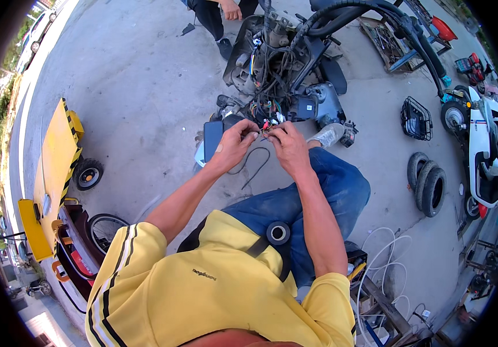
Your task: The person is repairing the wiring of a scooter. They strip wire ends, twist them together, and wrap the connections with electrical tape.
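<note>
My left hand [238,143] and my right hand [289,146] meet at a bundle of thin coloured wires [268,122] with small red and white connectors. Both hands pinch thin wires between thumb and fingertips; exact wire ends are too small to make out. The bundle comes out of a stripped-down scooter frame [278,63] with its wiring exposed, just beyond my hands. A dark loose cable [254,173] curves on the ground below them. On my thigh lies a roll of black tape [278,233].
Beside my left hand stands a dark flat box [213,139]. Another person's hand [231,10] shows at the top. On the right are stacked tyres [432,191], a black wire basket [416,118] and a white scooter [483,156]. A yellow cart [52,168] stands left.
</note>
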A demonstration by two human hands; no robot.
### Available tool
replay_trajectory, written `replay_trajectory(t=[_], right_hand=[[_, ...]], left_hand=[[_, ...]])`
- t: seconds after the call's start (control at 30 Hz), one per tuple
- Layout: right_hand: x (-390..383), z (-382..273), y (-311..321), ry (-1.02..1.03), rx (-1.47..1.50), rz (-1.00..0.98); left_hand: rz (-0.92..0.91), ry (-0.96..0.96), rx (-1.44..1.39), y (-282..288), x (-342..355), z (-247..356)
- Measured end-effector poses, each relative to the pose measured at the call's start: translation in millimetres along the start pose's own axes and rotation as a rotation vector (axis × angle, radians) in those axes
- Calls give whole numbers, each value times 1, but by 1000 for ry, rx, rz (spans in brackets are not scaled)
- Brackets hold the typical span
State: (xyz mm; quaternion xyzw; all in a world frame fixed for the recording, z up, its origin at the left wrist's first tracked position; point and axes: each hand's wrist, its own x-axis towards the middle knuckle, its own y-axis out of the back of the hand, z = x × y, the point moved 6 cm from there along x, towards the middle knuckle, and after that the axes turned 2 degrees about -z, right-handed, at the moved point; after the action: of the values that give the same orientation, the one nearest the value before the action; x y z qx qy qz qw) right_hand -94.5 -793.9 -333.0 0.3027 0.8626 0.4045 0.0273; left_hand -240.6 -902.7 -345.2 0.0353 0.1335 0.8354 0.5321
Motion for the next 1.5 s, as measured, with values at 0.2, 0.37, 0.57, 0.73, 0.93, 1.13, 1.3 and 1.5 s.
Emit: replay_trajectory(t=[0.2,0.37,0.57,0.73,0.93,1.13,1.3,1.5], right_hand=[[-10,26,-3,-180,433,112],[-12,41,-1,-202,592,124],[-12,45,0,-282,593,98],[-10,39,3,-315,539,72],[-11,39,3,-319,548,81],[-11,47,-1,-300,571,89],[-11,46,1,-310,511,113],[-11,45,4,-310,523,120]], left_hand=[[-93,-137,225,-6,14,28],[-200,-133,272,-19,27,36],[-324,-163,423,-24,40,47],[-377,-62,383,-23,46,45],[-422,-105,366,-26,45,46],[-480,1,196,-29,50,31],[-532,102,94,-29,48,29],[-507,-22,228,-35,47,39]])
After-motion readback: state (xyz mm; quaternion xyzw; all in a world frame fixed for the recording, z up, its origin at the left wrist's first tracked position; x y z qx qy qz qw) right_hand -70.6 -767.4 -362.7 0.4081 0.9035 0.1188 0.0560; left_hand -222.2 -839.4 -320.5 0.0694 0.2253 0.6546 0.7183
